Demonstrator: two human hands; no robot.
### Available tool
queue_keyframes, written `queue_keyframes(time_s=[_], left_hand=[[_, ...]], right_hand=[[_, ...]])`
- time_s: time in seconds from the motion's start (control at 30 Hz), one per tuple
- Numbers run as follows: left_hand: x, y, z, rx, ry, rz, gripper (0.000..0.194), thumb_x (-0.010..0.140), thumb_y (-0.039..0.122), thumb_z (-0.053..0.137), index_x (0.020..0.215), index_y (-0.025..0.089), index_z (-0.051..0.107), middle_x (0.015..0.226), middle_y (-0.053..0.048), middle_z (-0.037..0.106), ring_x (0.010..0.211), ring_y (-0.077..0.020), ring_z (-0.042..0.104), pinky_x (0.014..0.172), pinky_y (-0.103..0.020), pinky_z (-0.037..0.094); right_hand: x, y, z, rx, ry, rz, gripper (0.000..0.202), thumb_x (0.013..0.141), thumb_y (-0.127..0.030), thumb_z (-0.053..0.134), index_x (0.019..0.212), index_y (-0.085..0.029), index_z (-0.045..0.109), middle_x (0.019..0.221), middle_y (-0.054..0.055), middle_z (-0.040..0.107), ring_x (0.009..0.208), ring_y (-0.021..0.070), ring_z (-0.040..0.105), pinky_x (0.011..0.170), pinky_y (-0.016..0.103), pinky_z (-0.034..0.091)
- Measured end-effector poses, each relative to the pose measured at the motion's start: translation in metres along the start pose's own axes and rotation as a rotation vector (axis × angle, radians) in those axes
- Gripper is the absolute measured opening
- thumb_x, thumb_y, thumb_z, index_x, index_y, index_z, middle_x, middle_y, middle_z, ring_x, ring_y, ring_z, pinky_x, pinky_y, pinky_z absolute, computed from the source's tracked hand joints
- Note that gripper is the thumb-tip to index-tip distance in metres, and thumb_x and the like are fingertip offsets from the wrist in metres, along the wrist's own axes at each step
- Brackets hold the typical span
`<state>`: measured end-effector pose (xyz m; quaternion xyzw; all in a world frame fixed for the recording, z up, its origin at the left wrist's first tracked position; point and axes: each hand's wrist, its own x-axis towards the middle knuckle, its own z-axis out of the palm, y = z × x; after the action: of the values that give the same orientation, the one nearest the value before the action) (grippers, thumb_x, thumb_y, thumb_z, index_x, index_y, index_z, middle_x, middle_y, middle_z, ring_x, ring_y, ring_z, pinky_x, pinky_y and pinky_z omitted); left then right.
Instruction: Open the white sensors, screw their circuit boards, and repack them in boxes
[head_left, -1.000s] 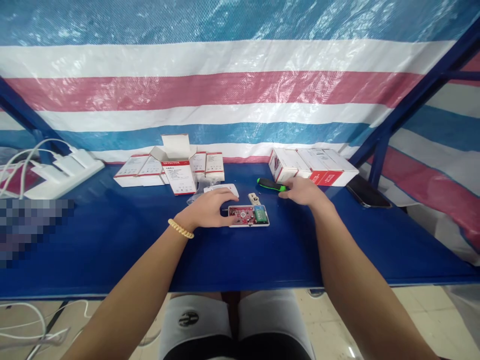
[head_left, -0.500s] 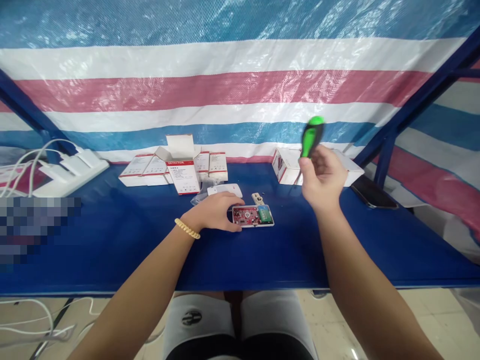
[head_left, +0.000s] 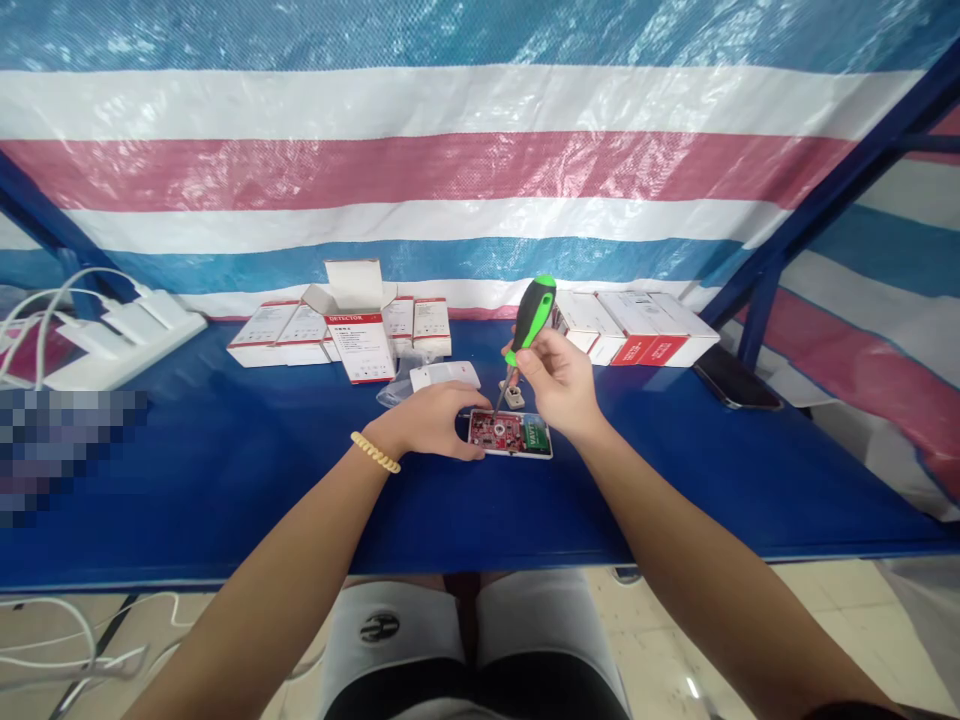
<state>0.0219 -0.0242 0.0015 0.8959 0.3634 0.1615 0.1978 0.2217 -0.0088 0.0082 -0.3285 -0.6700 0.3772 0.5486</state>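
My right hand [head_left: 564, 375] grips a green-and-black screwdriver [head_left: 533, 312], its shaft slanting down to the left with the tip at the upper edge of a red circuit board [head_left: 491, 432]. The board sits in a white detector housing [head_left: 517, 456] lying face up on the blue table, with a green battery [head_left: 535, 433] at its right end. My left hand [head_left: 439, 420] holds the housing's left end between thumb and fingers. Just behind the housing lie a small beige part [head_left: 514, 396] and a white cover [head_left: 444, 375].
An open detector box [head_left: 361, 350] stands behind my left hand, beside a clear plastic bag [head_left: 397, 385]. More white-and-red boxes [head_left: 652, 335] line the back right. A phone [head_left: 735, 378] lies at the right; a white power strip [head_left: 127, 345] with cables is at the left.
My right hand has swung left and down with the screwdriver, bringing its tip from the air down to the circuit board. The left hand stays on the housing.
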Motion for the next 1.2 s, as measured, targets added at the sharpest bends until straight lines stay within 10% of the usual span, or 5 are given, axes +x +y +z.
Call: queue_keyframes(time_s=[0.53,0.77,1.0,1.2], left_hand=[[0.001,-0.001,0.002,-0.001,-0.003,0.008,0.047,0.066,0.043,0.080,0.106,0.020,0.069,0.107,-0.007,0.069,0.099,-0.0270,0.065,0.087,-0.039,0.051],[0.001,-0.001,0.001,-0.024,-0.012,0.001,0.046,0.067,0.042,0.079,0.105,0.019,0.070,0.105,-0.007,0.070,0.096,-0.0263,0.066,0.085,-0.037,0.051],[0.001,-0.003,0.002,-0.015,-0.004,-0.003,0.053,0.066,0.043,0.080,0.110,0.017,0.068,0.106,-0.008,0.070,0.095,-0.0263,0.065,0.084,-0.037,0.050],[0.002,-0.002,0.002,-0.020,-0.015,-0.014,0.051,0.066,0.044,0.080,0.107,0.016,0.069,0.104,-0.008,0.070,0.093,-0.0260,0.065,0.081,-0.036,0.049]], right_hand=[[-0.001,-0.001,0.001,-0.019,-0.083,0.021,0.046,0.082,-0.067,0.059,0.095,-0.023,0.054,0.084,0.002,0.064,0.059,0.0118,0.057,0.058,0.030,0.051],[-0.004,-0.007,-0.003,-0.018,-0.181,-0.032,0.052,0.089,-0.045,0.057,0.131,-0.029,0.031,0.093,0.003,0.064,0.076,0.0159,0.061,0.069,0.034,0.053],[-0.007,-0.008,0.006,0.043,-0.181,-0.084,0.022,0.093,-0.037,0.050,0.111,-0.026,0.042,0.085,-0.001,0.058,0.076,0.0138,0.059,0.075,0.034,0.051],[-0.006,-0.005,0.016,0.239,-0.004,0.023,0.041,0.080,-0.048,0.072,0.101,-0.027,0.044,0.082,-0.003,0.067,0.070,0.0131,0.063,0.069,0.032,0.053]])
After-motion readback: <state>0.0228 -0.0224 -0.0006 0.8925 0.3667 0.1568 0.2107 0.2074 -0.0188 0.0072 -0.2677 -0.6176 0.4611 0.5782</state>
